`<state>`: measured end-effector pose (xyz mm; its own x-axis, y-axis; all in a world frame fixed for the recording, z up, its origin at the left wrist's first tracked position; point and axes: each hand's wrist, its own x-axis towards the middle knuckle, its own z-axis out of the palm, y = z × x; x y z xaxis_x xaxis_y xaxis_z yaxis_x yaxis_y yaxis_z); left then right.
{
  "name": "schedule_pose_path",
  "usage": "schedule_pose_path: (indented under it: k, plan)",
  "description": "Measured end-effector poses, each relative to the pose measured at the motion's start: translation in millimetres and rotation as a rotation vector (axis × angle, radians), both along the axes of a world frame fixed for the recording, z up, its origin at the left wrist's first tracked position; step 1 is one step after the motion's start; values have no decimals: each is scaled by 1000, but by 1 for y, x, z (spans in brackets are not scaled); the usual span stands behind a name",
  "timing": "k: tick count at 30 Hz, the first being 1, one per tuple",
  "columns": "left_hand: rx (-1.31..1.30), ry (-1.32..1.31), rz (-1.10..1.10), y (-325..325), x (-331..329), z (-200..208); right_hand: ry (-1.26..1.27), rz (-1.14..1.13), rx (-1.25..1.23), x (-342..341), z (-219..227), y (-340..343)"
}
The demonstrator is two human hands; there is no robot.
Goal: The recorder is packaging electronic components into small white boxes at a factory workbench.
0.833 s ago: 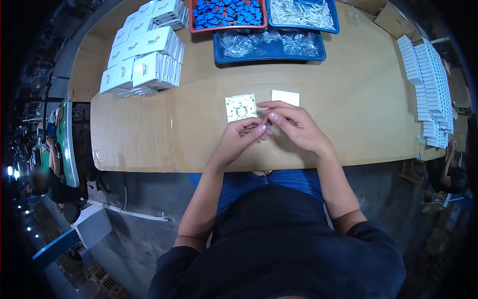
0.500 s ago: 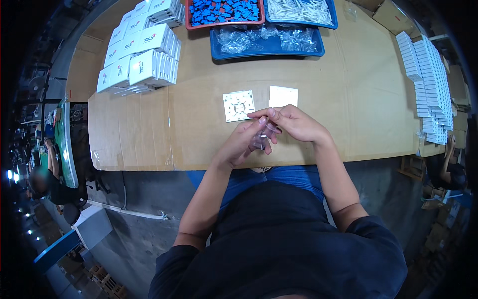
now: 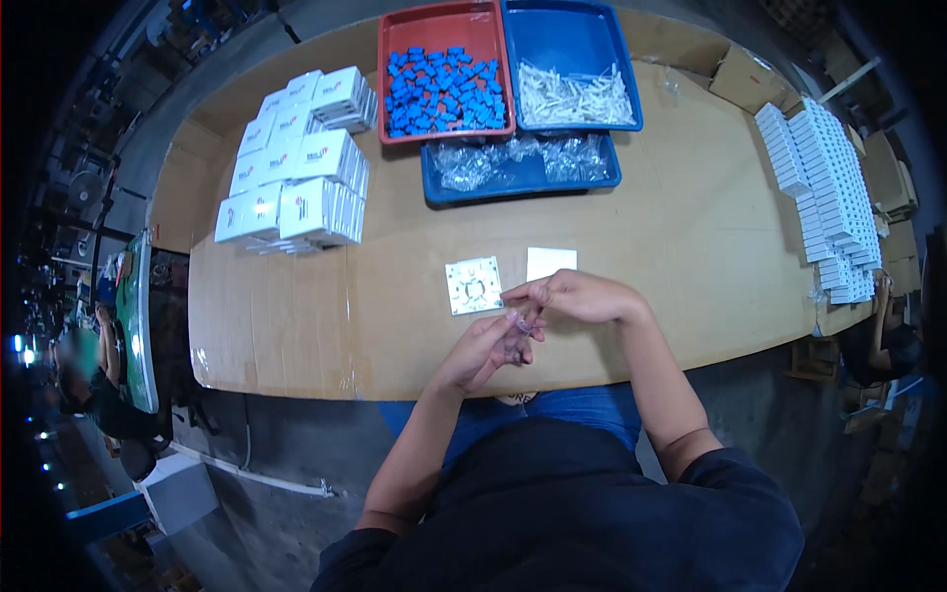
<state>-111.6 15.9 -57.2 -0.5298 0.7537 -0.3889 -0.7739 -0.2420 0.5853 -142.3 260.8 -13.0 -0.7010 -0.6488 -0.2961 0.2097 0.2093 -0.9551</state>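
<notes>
Clear plastic (image 3: 524,327) is gripped between fingers of the left hand (image 3: 481,353) above the counter (image 3: 710,227); whether fingers of the right hand (image 3: 589,296) grip it too cannot be told. A light pinch should avoid creasing it.

I'm watching from afar as the panel (image 3: 473,286) is lying on the table (image 3: 641,217) left of the card (image 3: 550,260), the front tray (image 3: 523,193) sitting behind both holding plastic packets (image 3: 574,160), the left tray (image 3: 444,30) and right tray (image 3: 564,39) standing behind it, stacked boxes (image 3: 296,163) flanking left, stacked pieces (image 3: 824,192) far right.
</notes>
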Motion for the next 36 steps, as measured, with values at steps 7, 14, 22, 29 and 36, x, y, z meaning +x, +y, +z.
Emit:
schedule_pose_path:
  k: [7, 14, 22, 29, 36]
  plan:
    - [-37, 42, 74, -9, 4, 1, 433, -605, 224, -134, 17, 78]
    - [31, -59, 112, -10, 22, -5, 913, -793, 622, -255, -6, 126]
    - [-60, 34, 163, -30, 39, 6, 870, -743, 1084, -291, -1, 106]
    - [-110, 116, 103, -30, 37, 10, 918, -856, 1012, -316, -17, 118]
    - [-89, 121, 118, -16, 36, 14, 778, -796, 933, -303, -11, 125]
